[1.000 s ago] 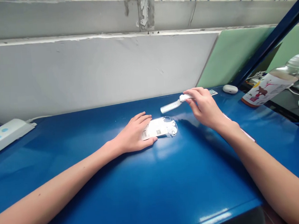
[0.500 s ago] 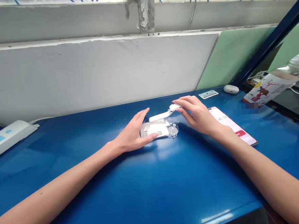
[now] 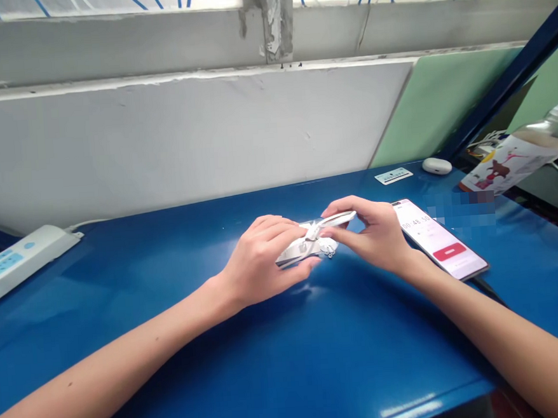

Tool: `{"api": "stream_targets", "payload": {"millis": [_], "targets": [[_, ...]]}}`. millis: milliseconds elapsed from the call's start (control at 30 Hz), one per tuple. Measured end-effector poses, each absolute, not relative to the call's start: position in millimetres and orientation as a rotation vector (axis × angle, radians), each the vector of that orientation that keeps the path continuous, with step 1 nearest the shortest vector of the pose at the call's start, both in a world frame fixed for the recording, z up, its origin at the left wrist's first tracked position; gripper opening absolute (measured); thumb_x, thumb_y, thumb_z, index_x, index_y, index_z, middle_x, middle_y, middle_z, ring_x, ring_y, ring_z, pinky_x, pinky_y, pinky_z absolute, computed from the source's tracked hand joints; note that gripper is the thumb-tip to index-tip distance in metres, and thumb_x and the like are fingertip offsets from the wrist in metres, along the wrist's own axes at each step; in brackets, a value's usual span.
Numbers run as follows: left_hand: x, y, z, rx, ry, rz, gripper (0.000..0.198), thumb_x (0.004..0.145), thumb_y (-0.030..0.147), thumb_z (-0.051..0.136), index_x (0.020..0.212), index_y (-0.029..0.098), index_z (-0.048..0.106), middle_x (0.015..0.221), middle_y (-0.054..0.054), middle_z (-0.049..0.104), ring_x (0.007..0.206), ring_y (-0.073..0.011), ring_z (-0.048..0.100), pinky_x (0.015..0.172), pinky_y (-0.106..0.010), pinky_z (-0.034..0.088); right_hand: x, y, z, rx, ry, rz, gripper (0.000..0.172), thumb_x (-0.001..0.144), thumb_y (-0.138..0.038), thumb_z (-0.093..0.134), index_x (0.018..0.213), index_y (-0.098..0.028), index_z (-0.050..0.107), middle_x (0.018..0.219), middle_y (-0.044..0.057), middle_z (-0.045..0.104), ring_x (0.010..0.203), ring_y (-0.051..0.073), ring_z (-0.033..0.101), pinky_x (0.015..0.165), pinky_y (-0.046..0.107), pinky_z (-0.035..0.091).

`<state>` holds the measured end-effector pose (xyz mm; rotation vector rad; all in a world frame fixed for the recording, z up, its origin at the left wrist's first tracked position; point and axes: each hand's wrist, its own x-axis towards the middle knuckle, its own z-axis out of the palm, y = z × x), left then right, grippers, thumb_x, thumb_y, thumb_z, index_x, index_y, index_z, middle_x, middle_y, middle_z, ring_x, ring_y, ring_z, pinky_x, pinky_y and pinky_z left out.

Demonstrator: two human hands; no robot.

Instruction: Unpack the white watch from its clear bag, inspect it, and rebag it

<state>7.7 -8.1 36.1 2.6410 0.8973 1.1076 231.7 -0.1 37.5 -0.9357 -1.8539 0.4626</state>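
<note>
A clear card holder (image 3: pixel 290 254) with a white card and a small round charm (image 3: pixel 328 247) at its right end is low over the blue table. My left hand (image 3: pixel 258 261) curls around the holder, its fingers over the top and its thumb along the near side. The palm and fingers cover much of the holder. A folded white strap (image 3: pixel 339 219) rises from above the holder toward the right. My right hand (image 3: pixel 373 228) is closed on this strap, pinching it between thumb and fingers. Both hands are close together.
A phone (image 3: pixel 441 239) showing a timer lies right of my right hand. Behind it are a card (image 3: pixel 394 175) and a white earbud case (image 3: pixel 437 166). A bottle (image 3: pixel 518 151) is at the far right, a power strip (image 3: pixel 22 255) at the left. A wall (image 3: pixel 183 139) borders the back.
My left hand has moved right and closed in around the card holder. The right hand has shifted its hold on the white strap, which now points up to the right.
</note>
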Motion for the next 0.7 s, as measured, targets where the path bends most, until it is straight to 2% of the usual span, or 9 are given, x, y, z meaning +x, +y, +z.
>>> {"api": "stream_targets", "payload": {"millis": [67,133,200,300,400,500,600,700], "targets": [[12,-17,44,2.467,0.936,1.058,0.018,0.087,0.031,0.065,0.1,0.02,0.072,0.093,-0.005,0.077,0.088,-0.024,0.07,0.086,-0.038,0.053,227,-4,42,-0.953,-1.737,0.581,0.024,0.076,-0.045,0.079,0.081,-0.024,0.067,0.074,0.001,0.071,0.063,0.018,0.063,0.058,0.032,0.051],[17,-25,51,2.138,0.995,0.94,0.019,0.094,0.03,0.057,0.091,0.02,0.073,0.081,-0.003,0.074,0.071,-0.0177,0.067,0.069,-0.03,0.052,221,-4,47,-0.93,-1.618,0.723,0.027,0.076,-0.047,0.079,0.077,-0.023,0.067,0.068,0.0,0.067,0.061,0.017,0.059,0.055,0.031,0.049],[23,-30,55,1.8,0.92,0.828,0.026,0.096,0.035,0.056,0.086,0.017,0.072,0.082,-0.004,0.073,0.071,-0.0172,0.067,0.068,-0.029,0.052,213,0,52,-0.894,-1.508,0.902,0.03,0.078,-0.051,0.076,0.074,-0.022,0.067,0.064,-0.001,0.063,0.057,0.015,0.056,0.053,0.029,0.046],[31,-32,49,1.239,0.758,0.729,0.031,0.095,0.044,0.06,0.1,0.015,0.07,0.085,-0.007,0.073,0.07,-0.0177,0.069,0.068,-0.029,0.054,196,14,55,-0.827,-1.389,1.28,0.037,0.084,-0.057,0.068,0.08,-0.021,0.071,0.06,-0.002,0.059,0.052,0.012,0.052,0.052,0.028,0.045],[38,-32,36,0.892,0.627,0.692,0.033,0.097,0.044,0.059,0.105,0.012,0.067,0.094,-0.012,0.075,0.083,-0.0218,0.073,0.078,-0.033,0.056,179,30,54,-0.768,-1.341,1.53,0.036,0.084,-0.056,0.068,0.083,-0.02,0.074,0.084,0.003,0.072,0.08,0.016,0.066,0.077,0.03,0.054],[41,-31,27,0.798,0.56,0.707,0.033,0.101,0.04,0.054,0.106,0.011,0.067,0.097,-0.014,0.075,0.088,-0.0236,0.074,0.082,-0.035,0.057,169,40,51,-0.669,-1.245,1.817,0.037,0.091,-0.055,0.059,0.091,-0.021,0.073,0.102,0.007,0.076,0.103,0.019,0.069,0.098,0.034,0.051],[41,-30,25,0.761,0.548,0.711,0.033,0.102,0.04,0.051,0.104,0.011,0.067,0.097,-0.014,0.075,0.088,-0.0237,0.075,0.084,-0.037,0.057,168,45,50,-0.575,-1.137,2.072,0.047,0.099,-0.056,0.041,0.104,-0.02,0.071,0.108,0.009,0.077,0.108,0.02,0.07,0.104,0.038,0.049],[40,-29,23,0.735,0.551,0.686,0.034,0.103,0.041,0.05,0.102,0.011,0.067,0.091,-0.014,0.076,0.085,-0.024,0.075,0.085,-0.04,0.057,172,46,47,-0.514,-1.11,2.178,0.055,0.101,-0.055,0.033,0.112,-0.016,0.069,0.122,0.012,0.073,0.116,0.023,0.068,0.108,0.041,0.047]]}}
